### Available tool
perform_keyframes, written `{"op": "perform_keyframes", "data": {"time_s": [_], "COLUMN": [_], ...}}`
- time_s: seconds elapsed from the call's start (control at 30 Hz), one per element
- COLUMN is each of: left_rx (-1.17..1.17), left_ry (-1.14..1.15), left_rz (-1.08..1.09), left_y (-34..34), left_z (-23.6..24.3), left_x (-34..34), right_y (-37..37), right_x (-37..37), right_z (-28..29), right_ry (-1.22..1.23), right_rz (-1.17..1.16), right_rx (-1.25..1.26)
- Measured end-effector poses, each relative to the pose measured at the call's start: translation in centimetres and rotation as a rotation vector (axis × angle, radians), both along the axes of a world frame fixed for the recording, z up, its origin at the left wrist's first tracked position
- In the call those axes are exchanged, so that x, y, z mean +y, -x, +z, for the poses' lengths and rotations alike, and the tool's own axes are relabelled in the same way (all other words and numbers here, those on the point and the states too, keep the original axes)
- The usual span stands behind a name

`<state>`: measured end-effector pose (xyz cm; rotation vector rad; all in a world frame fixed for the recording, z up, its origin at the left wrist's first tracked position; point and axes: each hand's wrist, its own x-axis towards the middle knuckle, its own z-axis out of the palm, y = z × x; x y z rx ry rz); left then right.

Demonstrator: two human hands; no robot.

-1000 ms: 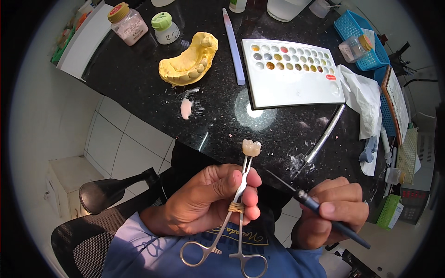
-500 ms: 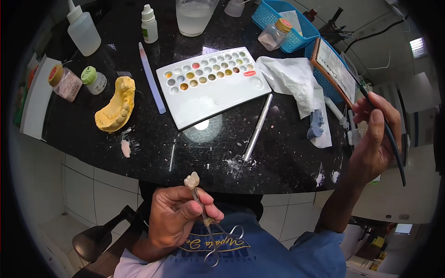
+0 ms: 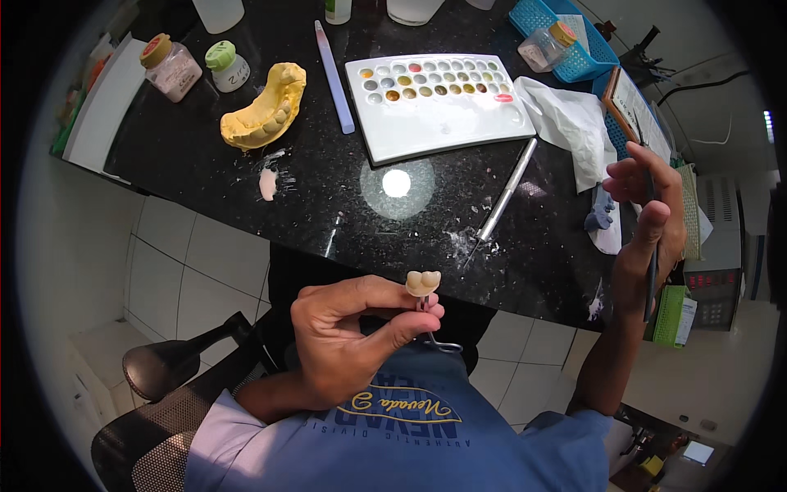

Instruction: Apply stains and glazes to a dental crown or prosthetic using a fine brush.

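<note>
Left hand [image 3: 348,336] pinches silver tongs [image 3: 423,304], bumpy cream teeth [image 3: 422,284] already above; right hand [image 3: 657,213] holds thin black stick [image 3: 653,275], not yet touching.

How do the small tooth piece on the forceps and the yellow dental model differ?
The tooth piece is cream, while the dental model is yellow. The tooth piece is much smaller than the dental model. The tooth piece is held up on forceps in the left hand, whereas the dental model rests on the black table. Both show tooth shapes.
</note>
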<state>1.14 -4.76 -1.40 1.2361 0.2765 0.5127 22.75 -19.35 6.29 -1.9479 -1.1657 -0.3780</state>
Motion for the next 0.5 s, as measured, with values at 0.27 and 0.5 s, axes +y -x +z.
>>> {"op": "perform_keyframes", "data": {"time_s": [0.27, 0.5], "left_rx": [-0.024, 0.054], "left_ry": [-0.029, -0.031], "left_rz": [0.042, 0.107], "left_y": [0.0, 0.1], "left_z": [-0.6, -0.4], "left_x": [-0.4, -0.5], "right_y": [1.2, 2.7], "right_x": [-0.6, -0.6], "right_z": [-0.6, 2.3], "right_ry": [-0.006, 0.243], "right_rz": [-0.042, 0.061], "right_rx": [0.046, 0.054]}}
